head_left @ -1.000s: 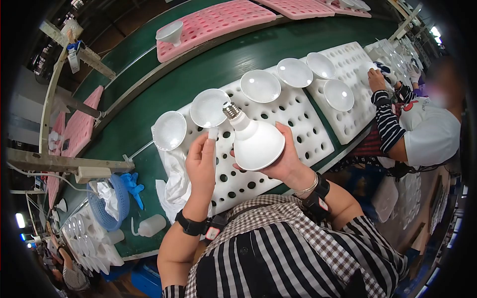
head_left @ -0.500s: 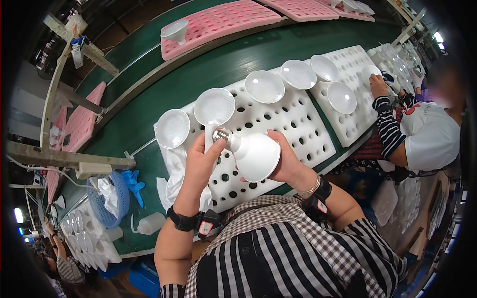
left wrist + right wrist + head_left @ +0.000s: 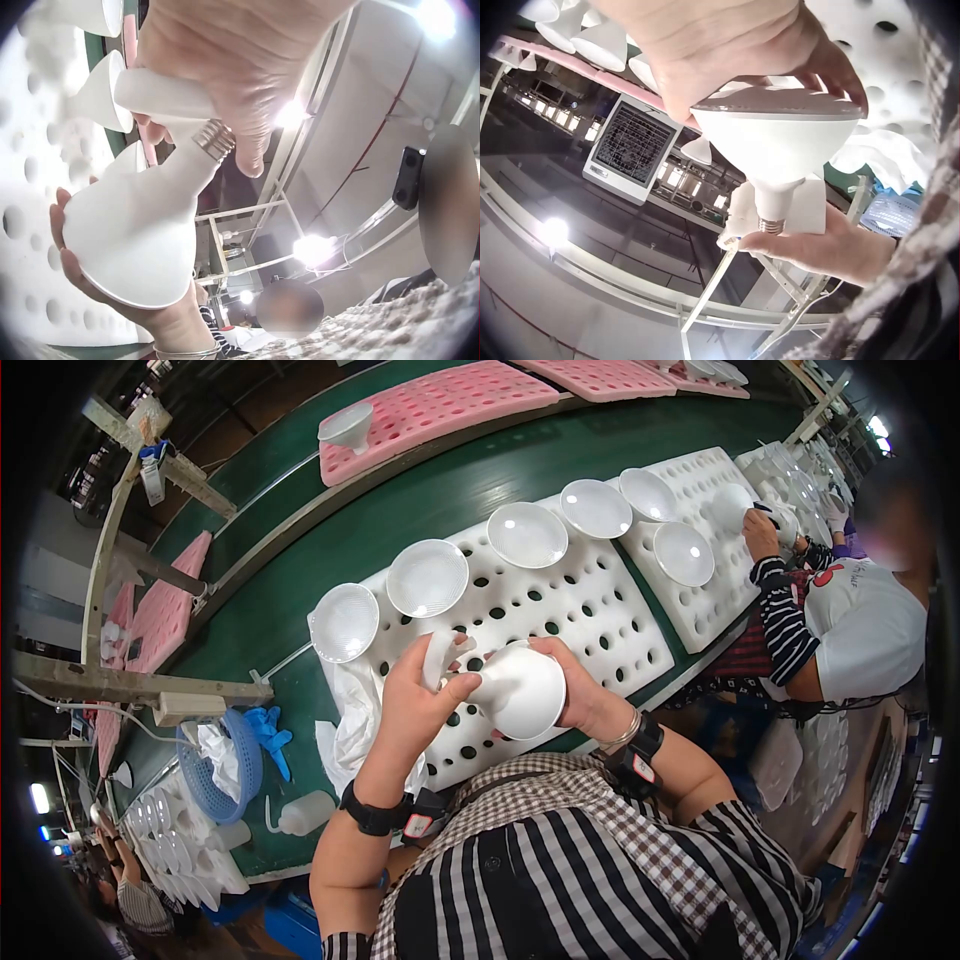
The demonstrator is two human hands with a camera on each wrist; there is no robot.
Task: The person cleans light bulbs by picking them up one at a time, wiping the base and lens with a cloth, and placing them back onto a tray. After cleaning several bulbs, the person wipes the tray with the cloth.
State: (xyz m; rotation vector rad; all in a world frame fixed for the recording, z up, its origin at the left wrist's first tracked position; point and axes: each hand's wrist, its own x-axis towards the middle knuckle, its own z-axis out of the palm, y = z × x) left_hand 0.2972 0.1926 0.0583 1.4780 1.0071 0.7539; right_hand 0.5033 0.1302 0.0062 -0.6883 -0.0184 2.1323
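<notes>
At centre frame, the left hand (image 3: pixel 412 695), grip curled round a white tubular piece (image 3: pixel 161 93), had reached the white flared bulb (image 3: pixel 527 688) in the right hand's (image 3: pixel 588 698) clasping grip, apparently bringing work to the metal screw base (image 3: pixel 214 141).

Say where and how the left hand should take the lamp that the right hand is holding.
Probably pinch the slim neck of the lamp between thumb and fingers, from the person's left. The right hand holds the wide rim, and the body tapers toward the left hand, its metal screw base facing that hand.
</notes>
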